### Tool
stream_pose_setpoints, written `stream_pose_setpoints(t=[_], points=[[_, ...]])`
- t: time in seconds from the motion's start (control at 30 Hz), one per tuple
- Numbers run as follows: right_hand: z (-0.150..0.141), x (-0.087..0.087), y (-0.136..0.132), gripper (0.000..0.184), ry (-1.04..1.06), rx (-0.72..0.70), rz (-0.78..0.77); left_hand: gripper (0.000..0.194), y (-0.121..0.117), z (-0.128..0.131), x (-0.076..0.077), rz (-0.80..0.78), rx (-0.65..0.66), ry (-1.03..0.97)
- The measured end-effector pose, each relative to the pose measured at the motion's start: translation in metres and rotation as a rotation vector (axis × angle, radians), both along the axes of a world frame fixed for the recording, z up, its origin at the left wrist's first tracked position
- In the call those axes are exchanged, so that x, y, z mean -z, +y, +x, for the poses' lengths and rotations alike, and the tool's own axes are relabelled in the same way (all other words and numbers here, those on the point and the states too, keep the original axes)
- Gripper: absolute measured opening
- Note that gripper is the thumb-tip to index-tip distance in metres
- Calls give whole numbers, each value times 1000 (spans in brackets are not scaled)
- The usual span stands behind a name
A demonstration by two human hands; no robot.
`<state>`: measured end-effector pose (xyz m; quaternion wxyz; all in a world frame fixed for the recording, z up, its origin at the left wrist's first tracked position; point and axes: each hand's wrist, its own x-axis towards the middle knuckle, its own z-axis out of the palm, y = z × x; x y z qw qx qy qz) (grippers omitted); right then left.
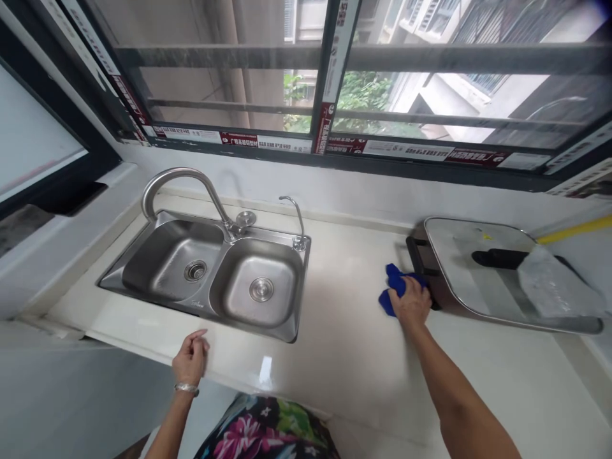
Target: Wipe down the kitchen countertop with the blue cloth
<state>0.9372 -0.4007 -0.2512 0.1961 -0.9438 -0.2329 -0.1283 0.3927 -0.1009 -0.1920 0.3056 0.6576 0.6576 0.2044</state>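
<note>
My right hand (pixel 412 302) grips a bunched blue cloth (pixel 396 284) against the white countertop (pixel 344 357), right beside the black handle of a large rectangular electric pan. Part of the cloth is covered by my fingers. Over the front edge of the counter hovers my left hand (pixel 190 357), with a bracelet at the wrist. Its fingers are loosely bent, the index finger stretched out, and nothing is in it. A double-bowl steel sink (pixel 205 312) lies just beyond it, both bowls without water or dishes.
A large curved faucet (pixel 184 171) and a slim small tap (pixel 300 217) rise behind the sink. The electric pan (pixel 437 264) has a glass lid (pixel 459 255) with a clear plastic bag (pixel 554 287) on top. A yellow pole (pixel 578 228) leans behind it. Windows line the back wall.
</note>
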Motion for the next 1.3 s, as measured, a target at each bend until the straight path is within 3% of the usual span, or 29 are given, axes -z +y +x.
stream_pose_setpoints(t=[0.2,0.43,0.6,0.7,0.83,0.93,1.13,1.3], points=[[33,-8,35,59,158,173,-54,39,-4,7,5,40,-120,169],[62,-14,97,61,185,331,-19,33,-1,9,10,25,-124,267],[83,-11,151,61,139,321,-88,26,0,9,10,8,-155,301],[86,-8,189,63,135,313,-74,24,1,7,12,20,-155,317],[69,-7,232,72,136,357,-30,24,0,6,14,70,-137,320],[47,-9,251,70,101,261,-9,24,-1,6,15,104,-123,297],[18,-15,277,60,44,-80,26,26,-2,2,20,115,-90,272],[7,-18,319,52,39,-404,60,27,-2,-3,24,154,-59,286]])
